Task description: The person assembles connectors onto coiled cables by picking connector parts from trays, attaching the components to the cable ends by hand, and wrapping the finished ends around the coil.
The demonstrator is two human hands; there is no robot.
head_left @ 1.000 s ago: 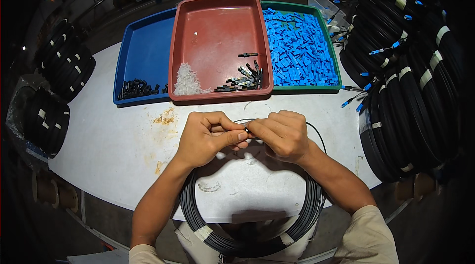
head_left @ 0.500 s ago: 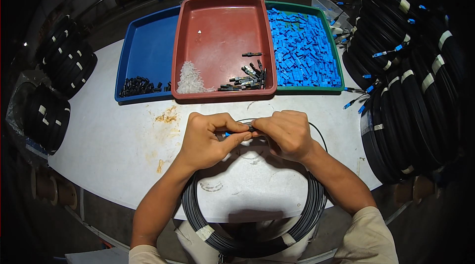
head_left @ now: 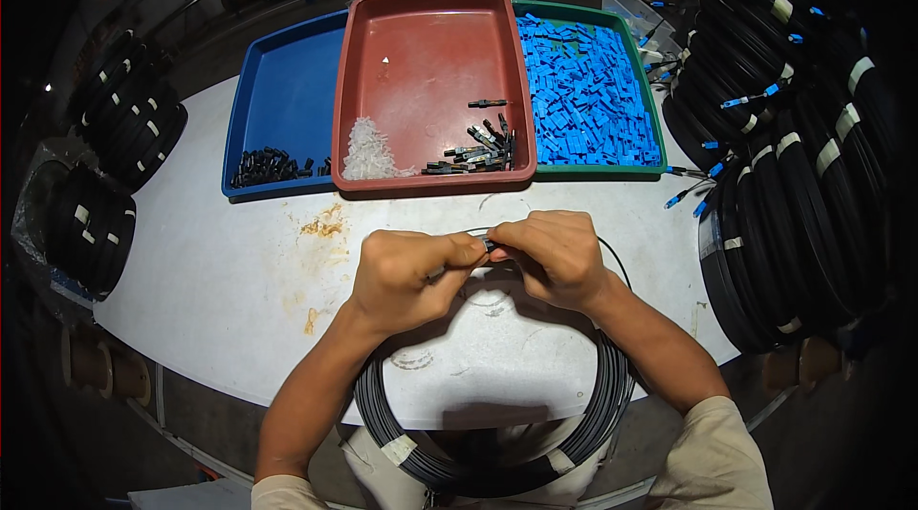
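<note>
Just beyond the coil of black cable [head_left: 382,405], my left hand [head_left: 411,271] and my right hand [head_left: 553,257] meet fingertip to fingertip. Pinched between them is a small black cable connector [head_left: 491,245], mostly covered by the fingers. My left thumb presses along one side of it, while the right thumb and forefinger grip the other end. A thin black cable [head_left: 617,260] curves from behind my right hand back to the coil. The coil lies partly on the near table edge and partly over my lap, under both forearms, tied with pale tape.
A blue tray [head_left: 287,94] holds black pieces. The red tray [head_left: 440,51] has clear small parts and several black connectors. Blue connector pieces [head_left: 583,99] fill the green tray [head_left: 626,22]. Cable coils stack at right [head_left: 784,233] and left [head_left: 91,233] on the white table [head_left: 220,300].
My left hand has turned, its thumb now lying along the connector. The blue part that showed under the left fingers is hidden now. The right hand stays almost in place.
</note>
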